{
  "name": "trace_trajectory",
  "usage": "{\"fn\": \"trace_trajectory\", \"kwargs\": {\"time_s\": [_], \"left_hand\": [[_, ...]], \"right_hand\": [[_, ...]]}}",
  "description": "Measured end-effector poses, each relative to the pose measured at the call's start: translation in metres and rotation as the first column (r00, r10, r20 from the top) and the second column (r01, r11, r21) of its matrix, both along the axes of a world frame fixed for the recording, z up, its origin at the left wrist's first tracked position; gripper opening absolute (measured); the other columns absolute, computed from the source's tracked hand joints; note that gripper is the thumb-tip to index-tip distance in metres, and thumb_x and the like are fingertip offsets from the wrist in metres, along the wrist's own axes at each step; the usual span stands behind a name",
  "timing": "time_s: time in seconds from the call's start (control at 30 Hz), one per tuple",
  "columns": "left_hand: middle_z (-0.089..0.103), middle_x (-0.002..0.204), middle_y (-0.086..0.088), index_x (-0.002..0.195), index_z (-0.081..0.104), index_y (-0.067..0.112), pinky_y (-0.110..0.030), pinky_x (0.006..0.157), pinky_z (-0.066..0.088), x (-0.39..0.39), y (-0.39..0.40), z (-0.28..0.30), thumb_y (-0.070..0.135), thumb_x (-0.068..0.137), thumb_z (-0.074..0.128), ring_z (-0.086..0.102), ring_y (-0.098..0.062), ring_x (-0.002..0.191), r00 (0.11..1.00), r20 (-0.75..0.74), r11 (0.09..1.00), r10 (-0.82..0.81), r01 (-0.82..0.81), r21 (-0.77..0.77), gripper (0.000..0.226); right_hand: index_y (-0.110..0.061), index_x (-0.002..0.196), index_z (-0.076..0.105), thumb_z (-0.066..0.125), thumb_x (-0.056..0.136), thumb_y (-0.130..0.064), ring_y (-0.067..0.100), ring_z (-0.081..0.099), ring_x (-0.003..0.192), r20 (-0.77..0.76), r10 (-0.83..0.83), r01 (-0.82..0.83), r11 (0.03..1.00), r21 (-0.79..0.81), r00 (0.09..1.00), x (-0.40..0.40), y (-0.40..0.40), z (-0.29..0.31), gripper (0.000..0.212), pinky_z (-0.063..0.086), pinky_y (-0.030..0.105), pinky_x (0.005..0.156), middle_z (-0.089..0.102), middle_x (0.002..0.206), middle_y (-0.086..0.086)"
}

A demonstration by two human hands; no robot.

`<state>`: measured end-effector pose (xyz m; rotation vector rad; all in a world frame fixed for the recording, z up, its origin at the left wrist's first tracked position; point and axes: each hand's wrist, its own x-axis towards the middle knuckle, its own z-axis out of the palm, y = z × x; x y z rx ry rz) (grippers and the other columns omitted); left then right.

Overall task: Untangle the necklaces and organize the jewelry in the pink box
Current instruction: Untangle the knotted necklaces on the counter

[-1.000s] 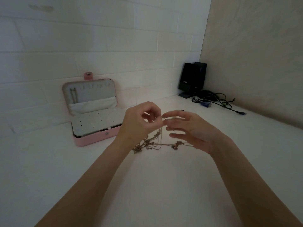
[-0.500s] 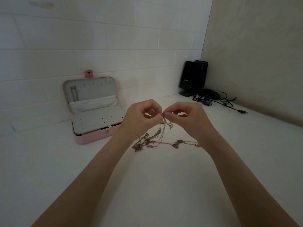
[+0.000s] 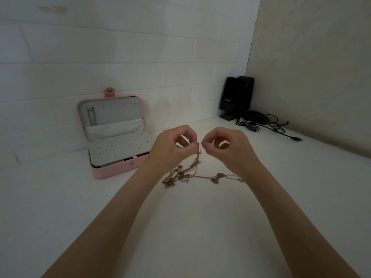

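A tangle of thin gold necklaces lies on the white tabletop, and one strand rises from it to my fingers. My left hand pinches the top of that raised strand between thumb and forefinger. Just to its right, my right hand has thumb and forefinger pinched together at the strand's tip, with a small gap between the two hands. Another chain runs right along the table and passes under my right wrist. The pink jewelry box stands open at the left against the wall. It has a perforated white tray and a chain hanging in the lid.
A pair of black speakers stands in the far right corner, with a heap of dark cables and a plug trailing along the right wall. White tabletop stretches toward me between my forearms.
My right hand curled from spread fingers into a pinch at the strand. Both hands rose slightly, lifting the strand, then drew a little apart.
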<state>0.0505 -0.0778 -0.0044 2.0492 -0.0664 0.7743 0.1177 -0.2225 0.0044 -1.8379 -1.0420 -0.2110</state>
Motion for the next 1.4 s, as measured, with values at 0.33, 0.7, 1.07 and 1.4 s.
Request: {"fn": "trace_trajectory", "kwargs": {"time_s": [0.33,0.7,1.07,1.4], "left_hand": [[0.059,0.061,0.018,0.066,0.058,0.024,-0.013,0.053,0.041,-0.002,-0.003,0.003,0.019,0.071,0.062,0.054,-0.002,0.056,0.998,-0.009,0.998,-0.064,0.064,-0.004,0.007],[0.057,0.059,0.023,0.061,0.054,0.032,-0.013,0.055,0.043,-0.002,-0.003,-0.001,0.019,0.067,0.065,0.053,0.002,0.054,0.993,-0.104,0.985,-0.056,0.072,0.155,0.019],[0.057,0.06,0.024,0.064,0.055,0.031,-0.015,0.057,0.041,-0.003,0.0,-0.003,0.009,0.074,0.066,0.052,0.002,0.053,0.997,-0.077,0.983,-0.019,0.032,0.18,0.027],[0.057,0.057,0.021,0.062,0.055,0.029,-0.012,0.053,0.038,-0.003,-0.005,0.001,0.022,0.065,0.057,0.05,0.002,0.05,0.994,-0.093,0.995,-0.065,0.072,0.075,0.008]], "right_hand": [[-0.009,0.095,0.06,0.068,0.079,0.002,0.002,0.057,0.059,-0.353,0.215,-0.148,0.967,0.207,0.911,-0.006,-0.004,0.007,0.022,0.043,0.01,0.056,0.068,0.075,0.005],[-0.014,0.088,0.054,0.062,0.076,0.009,0.007,0.048,0.062,-0.325,0.188,-0.195,0.981,0.012,0.927,-0.003,-0.004,0.003,0.027,0.041,0.015,0.057,0.062,0.071,-0.002],[-0.016,0.102,0.052,0.066,0.081,0.001,0.007,0.053,0.065,-0.421,0.204,-0.169,0.978,0.12,0.884,-0.001,-0.004,-0.001,0.03,0.043,0.017,0.059,0.066,0.077,0.0],[-0.016,0.097,0.055,0.066,0.08,0.002,0.011,0.053,0.068,-0.446,0.255,-0.214,0.967,0.141,0.858,0.002,-0.006,0.0,0.028,0.042,0.02,0.059,0.067,0.074,-0.002]]}}
